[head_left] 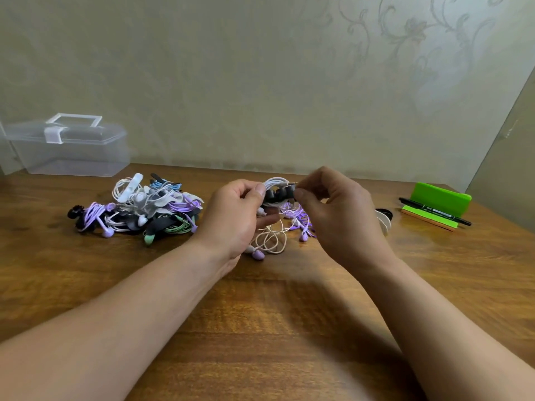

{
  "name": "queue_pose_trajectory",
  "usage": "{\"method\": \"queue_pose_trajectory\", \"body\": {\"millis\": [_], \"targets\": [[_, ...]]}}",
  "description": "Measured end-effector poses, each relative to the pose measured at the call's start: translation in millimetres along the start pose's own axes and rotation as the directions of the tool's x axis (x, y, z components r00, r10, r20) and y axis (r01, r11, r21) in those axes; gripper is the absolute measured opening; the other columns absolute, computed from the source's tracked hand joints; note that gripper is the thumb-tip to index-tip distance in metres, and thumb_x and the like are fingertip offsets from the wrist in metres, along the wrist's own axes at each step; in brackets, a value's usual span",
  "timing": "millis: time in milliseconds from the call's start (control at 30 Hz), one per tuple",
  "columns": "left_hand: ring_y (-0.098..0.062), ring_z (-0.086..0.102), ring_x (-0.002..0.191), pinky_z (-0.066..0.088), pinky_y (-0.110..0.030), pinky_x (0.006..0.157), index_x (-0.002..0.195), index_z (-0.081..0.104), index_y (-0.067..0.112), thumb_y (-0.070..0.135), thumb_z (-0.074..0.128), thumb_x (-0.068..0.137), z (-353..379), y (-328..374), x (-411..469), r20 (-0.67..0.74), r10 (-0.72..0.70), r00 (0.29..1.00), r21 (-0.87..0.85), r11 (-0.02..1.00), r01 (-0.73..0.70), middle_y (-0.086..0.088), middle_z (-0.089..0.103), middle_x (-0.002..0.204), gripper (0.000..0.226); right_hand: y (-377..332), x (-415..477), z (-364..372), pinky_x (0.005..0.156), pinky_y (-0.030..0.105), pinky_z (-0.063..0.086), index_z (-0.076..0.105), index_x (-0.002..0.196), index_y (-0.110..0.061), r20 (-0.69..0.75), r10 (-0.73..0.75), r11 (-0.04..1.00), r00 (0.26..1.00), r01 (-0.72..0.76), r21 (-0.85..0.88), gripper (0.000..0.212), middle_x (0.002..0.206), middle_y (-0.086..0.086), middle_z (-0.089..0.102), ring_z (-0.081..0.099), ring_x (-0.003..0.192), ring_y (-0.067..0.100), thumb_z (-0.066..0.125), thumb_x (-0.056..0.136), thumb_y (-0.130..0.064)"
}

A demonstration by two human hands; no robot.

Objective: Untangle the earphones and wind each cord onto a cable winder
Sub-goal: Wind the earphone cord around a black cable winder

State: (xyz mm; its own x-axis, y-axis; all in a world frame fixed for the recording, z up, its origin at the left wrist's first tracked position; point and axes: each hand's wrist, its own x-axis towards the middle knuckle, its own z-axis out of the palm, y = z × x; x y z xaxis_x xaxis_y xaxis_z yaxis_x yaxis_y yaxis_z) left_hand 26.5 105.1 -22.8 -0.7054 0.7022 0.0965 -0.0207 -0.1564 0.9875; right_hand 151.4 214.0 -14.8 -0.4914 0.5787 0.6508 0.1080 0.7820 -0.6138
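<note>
Both hands are raised over the middle of the wooden table (289, 314). My left hand (240, 215) grips a black cable winder (278, 195) with white cord (276, 182) wound on it. My right hand (333, 206) pinches the cord's plug end at the winder's right side. Beneath the hands lie loose tangled earphones, a cream one (270, 240) and a purple one (301, 224). A pile of wound earphones on winders (144, 206) sits at the left.
A clear plastic box (66, 146) with a white handle stands at the back left against the wall. At the right lie spare winders (383, 219), a green sticky-note holder (437, 201) and a black marker (434, 211).
</note>
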Motion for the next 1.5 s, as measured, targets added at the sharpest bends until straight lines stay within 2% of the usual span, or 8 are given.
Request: {"method": "queue_pose_trajectory", "body": {"millis": [200, 433, 533, 700, 967, 1067, 1300, 1500], "targets": [[-0.021, 0.076, 0.096, 0.061, -0.049, 0.056, 0.101, 0.069, 0.038, 0.04, 0.056, 0.105, -1.5, -8.6, -0.4, 0.009, 0.118, 0.993, 0.218, 0.969, -0.117, -0.001, 0.07, 0.114, 0.013, 3.3, -0.6, 4.1, 0.068, 0.017, 0.039, 0.064, 0.119, -0.028, 0.069, -0.043, 0.995, 0.997, 0.049, -0.089, 0.019, 0.085, -0.008, 0.061, 0.057, 0.082, 0.007, 0.066, 0.101, -0.03], [-0.01, 0.077, 0.084, 0.051, -0.036, 0.051, 0.097, 0.067, 0.03, 0.035, 0.064, 0.101, 3.8, -10.6, -3.0, 0.035, 0.112, 0.993, 0.216, 0.969, -0.117, 0.004, 0.074, 0.097, 0.006, 8.1, 2.1, 2.5, 0.063, 0.018, 0.039, 0.072, 0.091, -0.019, 0.074, -0.045, 0.995, 0.996, 0.052, -0.085, 0.005, 0.08, -0.008, 0.066, 0.058, 0.075, 0.008, 0.074, 0.095, -0.02], [-0.023, 0.078, 0.088, 0.041, -0.029, 0.047, 0.092, 0.06, 0.026, 0.047, 0.063, 0.098, 5.1, -11.3, -0.1, 0.06, 0.025, 0.998, 0.147, 0.988, -0.034, -0.006, 0.075, 0.106, 0.022, 5.0, 1.4, 2.0, 0.063, 0.008, 0.035, 0.073, 0.093, -0.018, 0.113, -0.066, 0.99, 0.991, 0.079, -0.115, 0.003, 0.083, -0.011, 0.066, 0.058, 0.077, 0.002, 0.073, 0.096, -0.017], [-0.036, 0.076, 0.093, 0.04, -0.028, 0.046, 0.088, 0.056, 0.026, 0.039, 0.058, 0.104, 7.2, -13.2, 2.2, -0.017, -0.011, 1.0, 0.048, 0.999, 0.012, -0.011, 0.074, 0.107, 0.021, 1.4, 0.3, 6.4, 0.067, 0.015, 0.036, 0.067, 0.098, -0.016, 0.101, -0.103, 0.974, 0.99, 0.121, -0.193, 0.004, 0.09, -0.008, 0.061, 0.052, 0.08, 0.009, 0.065, 0.101, -0.019], [-0.027, 0.078, 0.09, 0.05, -0.035, 0.048, 0.098, 0.054, 0.024, 0.037, 0.058, 0.104, 4.8, -10.2, 3.6, -0.123, 0.021, 0.992, -0.033, 0.999, -0.025, -0.01, 0.074, 0.107, 0.015, -6.0, -5.5, 22.2, 0.069, 0.042, 0.059, 0.066, 0.099, -0.023, 0.12, 0.181, 0.979, 0.976, -0.191, 0.078, 0.008, 0.08, -0.004, 0.071, 0.068, 0.074, 0.015, 0.059, 0.104, -0.026], [-0.029, 0.077, 0.095, 0.05, -0.033, 0.048, 0.105, 0.06, 0.028, 0.037, 0.058, 0.104, 4.9, -12.1, 5.6, -0.103, 0.033, 0.994, -0.006, 0.999, -0.034, -0.009, 0.074, 0.112, 0.009, -5.5, -4.4, 18.1, 0.06, 0.035, 0.056, 0.068, 0.101, -0.02, 0.149, 0.245, 0.951, 0.958, -0.268, 0.156, 0.01, 0.077, -0.001, 0.072, 0.068, 0.065, 0.011, 0.059, 0.104, -0.023], [-0.019, 0.072, 0.082, 0.035, -0.027, 0.048, 0.126, 0.068, 0.04, 0.027, 0.042, 0.109, 6.2, -12.9, 2.2, 0.094, 0.027, 0.995, 0.026, 0.999, -0.029, -0.005, 0.077, 0.108, 0.033, -6.4, -3.7, 10.3, 0.056, 0.023, 0.049, 0.07, 0.1, -0.011, 0.295, 0.387, 0.831, 0.874, -0.469, 0.299, 0.017, 0.068, -0.002, 0.068, 0.061, 0.06, 0.012, 0.057, 0.107, -0.02], [-0.026, 0.074, 0.097, 0.045, -0.03, 0.045, 0.136, 0.061, 0.047, 0.034, 0.047, 0.096, 5.2, -16.9, 5.0, 0.042, 0.071, 0.997, 0.06, 0.996, -0.073, 0.006, 0.069, 0.13, 0.044, -10.9, -1.6, 9.3, 0.056, 0.024, 0.047, 0.066, 0.09, -0.006, 0.565, 0.448, 0.451, 0.693, -0.72, 0.527, 0.019, 0.066, 0.002, 0.062, 0.055, 0.058, 0.013, 0.057, 0.105, -0.013]]}}
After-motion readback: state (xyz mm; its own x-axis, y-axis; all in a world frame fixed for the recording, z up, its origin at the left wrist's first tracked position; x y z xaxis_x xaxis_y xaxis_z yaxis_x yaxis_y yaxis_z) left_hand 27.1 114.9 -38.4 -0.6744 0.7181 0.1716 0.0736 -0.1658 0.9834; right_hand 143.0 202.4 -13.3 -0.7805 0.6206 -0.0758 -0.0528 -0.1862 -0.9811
